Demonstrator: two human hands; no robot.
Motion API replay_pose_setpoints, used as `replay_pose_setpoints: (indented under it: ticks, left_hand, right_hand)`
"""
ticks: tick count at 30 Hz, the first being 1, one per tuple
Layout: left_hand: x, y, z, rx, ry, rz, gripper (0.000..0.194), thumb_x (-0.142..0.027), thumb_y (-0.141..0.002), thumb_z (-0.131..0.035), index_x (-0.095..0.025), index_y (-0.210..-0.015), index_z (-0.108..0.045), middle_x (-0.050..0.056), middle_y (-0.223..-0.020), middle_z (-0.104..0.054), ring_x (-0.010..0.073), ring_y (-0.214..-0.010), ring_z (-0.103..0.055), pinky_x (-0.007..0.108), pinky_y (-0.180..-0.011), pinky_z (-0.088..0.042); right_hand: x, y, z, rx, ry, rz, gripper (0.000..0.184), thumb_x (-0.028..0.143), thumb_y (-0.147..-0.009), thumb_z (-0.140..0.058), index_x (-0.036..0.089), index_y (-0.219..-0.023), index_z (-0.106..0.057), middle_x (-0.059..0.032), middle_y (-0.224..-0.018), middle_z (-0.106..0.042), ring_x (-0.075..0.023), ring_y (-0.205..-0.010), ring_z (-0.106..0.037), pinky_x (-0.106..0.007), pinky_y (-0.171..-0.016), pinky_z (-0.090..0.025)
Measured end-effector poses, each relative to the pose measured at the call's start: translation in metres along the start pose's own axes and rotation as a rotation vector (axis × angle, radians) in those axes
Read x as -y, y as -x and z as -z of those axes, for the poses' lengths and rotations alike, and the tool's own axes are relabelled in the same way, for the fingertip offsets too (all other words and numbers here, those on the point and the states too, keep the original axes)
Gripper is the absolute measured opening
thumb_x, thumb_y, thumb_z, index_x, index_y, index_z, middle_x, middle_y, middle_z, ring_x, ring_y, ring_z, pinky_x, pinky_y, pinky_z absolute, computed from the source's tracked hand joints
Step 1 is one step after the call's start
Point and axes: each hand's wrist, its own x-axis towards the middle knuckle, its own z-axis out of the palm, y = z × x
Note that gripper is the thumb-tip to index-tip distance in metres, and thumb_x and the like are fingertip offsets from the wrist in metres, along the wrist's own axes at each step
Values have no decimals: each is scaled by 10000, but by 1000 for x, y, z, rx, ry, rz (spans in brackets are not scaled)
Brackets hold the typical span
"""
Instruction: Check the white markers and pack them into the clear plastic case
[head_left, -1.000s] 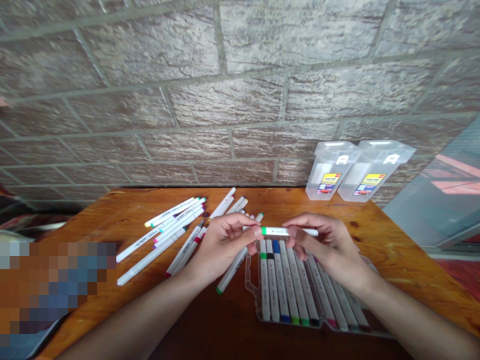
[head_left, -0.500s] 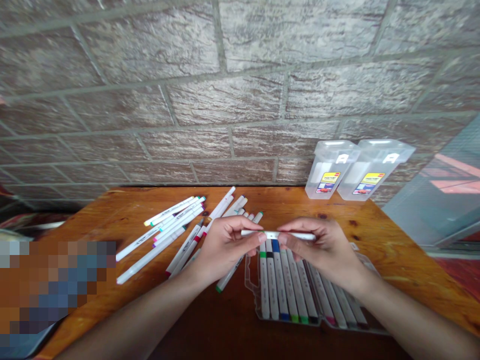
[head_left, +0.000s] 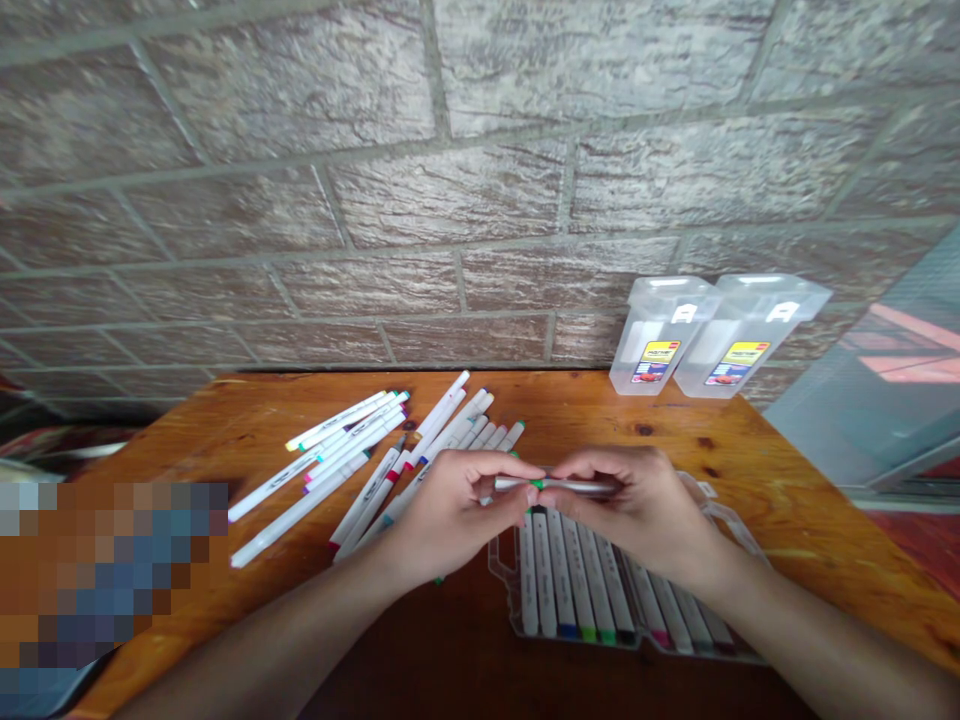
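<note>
**Wall:** brick wall (head_left: 300, 170) takes up the whole top half of the shot, grey-brown and pretty rough-looking.

**Table:** orange-brown wooden table (head_left: 675, 420) across the lower part, pushed right up to the wall.

**Right edge:** glass panel (head_left: 877, 380) with reddish reflections in it.

**Lower left:** pixelated blur (head_left: 112, 590) over the corner, no idea what's under it.

**Upper right of table:** two clear plastic cases (head_left: 660, 335) standing upright by the wall, touching each other.

**Left of centre:** loose markers (head_left: 352, 470), a messy spread of white barrels with colored ends, lying at all angles.

**Lower centre:** clear tray (head_left: 504, 570) holding tray markers (head_left: 577, 590) lined up side by side, colored ends toward the camera.

**Hands:** left hand (head_left: 450, 515) and right hand (head_left: 637, 510) are close together, just above the top end of the tray.

**Fingers:** narrow pinch on both sides. Left fingertips (head_left: 517, 465) and right fingertips (head_left: 577, 465) nearly meet, both gripping the same marker.

**Held marker:** marker (head_left: 577, 486) lies sideways between the hands, with a green band (head_left: 537, 484) by the left fingers.

**Labels:** yellow-and-red stickers (head_left: 652, 362) on the cases show a car. There's a white mark on top of each that looks like an "A". Small print on the stickers and barrels is too tiny to read.
</note>
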Motion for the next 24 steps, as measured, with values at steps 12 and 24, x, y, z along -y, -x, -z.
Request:
replay_pose_setpoints:
  ticks: [12, 24]
  left_hand:
    - [-1, 3, -1, 36, -57, -32, 248, -270, -971, -659, -169, -1142, -809, 85, -908, -791, 174, -746, -704, 285, -707, -575]
    - [-4, -4, -2, -81, 61, 23, 150, -285, -856, -811, -162, -941, -818, 33, -756, -759, 109, -604, -642, 200, -583, -508]
  right_hand:
    - [6, -1, 1, 40, 130, -28, 334, 429, -925, -733, 151, -744, -779, -12, -626, -665, -126, -566, -540, -250, -525, -400]
    - [5, -4, -2, 31, -197, -101, 171, 338, -883, -796, 169, -904, -798, -55, -855, -819, -171, -748, -740, -243, -699, -570]
